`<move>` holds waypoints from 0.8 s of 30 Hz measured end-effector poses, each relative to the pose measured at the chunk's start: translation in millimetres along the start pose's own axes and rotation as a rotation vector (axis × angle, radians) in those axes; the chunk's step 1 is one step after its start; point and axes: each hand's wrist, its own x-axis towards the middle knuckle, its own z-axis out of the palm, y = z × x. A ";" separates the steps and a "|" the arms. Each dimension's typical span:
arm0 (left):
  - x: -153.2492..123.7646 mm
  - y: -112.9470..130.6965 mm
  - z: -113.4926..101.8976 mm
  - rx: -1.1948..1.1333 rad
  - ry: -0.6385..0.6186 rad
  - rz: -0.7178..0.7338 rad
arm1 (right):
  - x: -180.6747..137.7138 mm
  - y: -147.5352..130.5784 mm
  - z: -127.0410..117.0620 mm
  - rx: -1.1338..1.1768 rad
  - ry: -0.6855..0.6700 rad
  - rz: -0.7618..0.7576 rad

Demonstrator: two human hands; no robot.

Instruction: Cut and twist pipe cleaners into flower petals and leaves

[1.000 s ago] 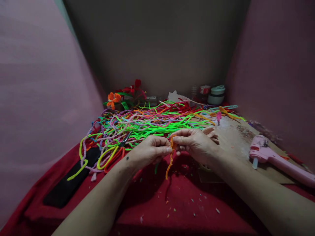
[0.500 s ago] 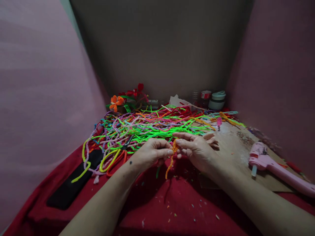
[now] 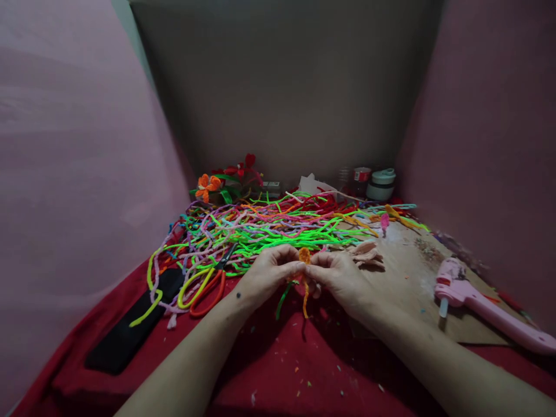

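Note:
Both hands meet over the red cloth [image 3: 304, 359] and pinch one orange pipe cleaner [image 3: 304, 255]. My left hand [image 3: 270, 272] grips it from the left with curled fingers. My right hand [image 3: 336, 277] grips it from the right, fingertips touching the left hand's. The top of the pipe cleaner is bent into a small loop above the fingers, and its tail hangs down below them. A green pipe cleaner piece [image 3: 283, 298] lies just under my left hand.
A big tangle of coloured pipe cleaners [image 3: 260, 229] lies behind the hands. Orange-handled scissors [image 3: 208, 286] and a black flat case [image 3: 130, 330] lie left. A pink glue gun [image 3: 486, 304] rests on brown cardboard [image 3: 412, 260] right. Pipe-cleaner flowers [image 3: 221, 182] and jars [image 3: 382, 182] stand at the back.
My hands have dropped lower and drawn closer together. The orange pipe cleaner's top is now curled into a small loop and its hanging tail is shorter.

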 end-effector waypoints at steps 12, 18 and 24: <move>-1.8 -4.1 13.4 -0.335 0.095 -0.065 | -0.2 2.4 0.5 -0.215 0.036 -0.078; -1.4 -4.2 25.3 -0.221 0.242 -0.085 | -0.6 7.8 3.5 -0.426 0.174 -0.235; -2.0 -5.5 29.0 -0.099 0.295 -0.022 | -2.4 10.1 7.8 -0.466 0.221 -0.252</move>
